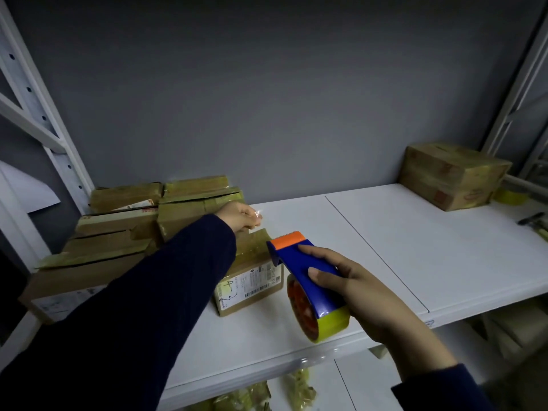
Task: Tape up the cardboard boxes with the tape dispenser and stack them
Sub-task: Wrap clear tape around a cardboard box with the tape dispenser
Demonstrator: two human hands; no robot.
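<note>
A small cardboard box (252,280) with a shipping label and handwritten marks lies on the white shelf (385,247). My right hand (355,289) grips a blue tape dispenser (308,280) with an orange blade end and a yellow tape roll, held just right of the box. My left hand (241,216) reaches over the box's far end and pinches a shiny end of clear tape. Several taped boxes (124,232) lie stacked at the left behind my arm.
A stack of two taped boxes (450,176) stands at the back right by a yellow tape roll (511,197). A tool (533,221) lies at the right edge. White rack posts (44,120) flank the shelf. Packages (252,396) lie on the shelf below.
</note>
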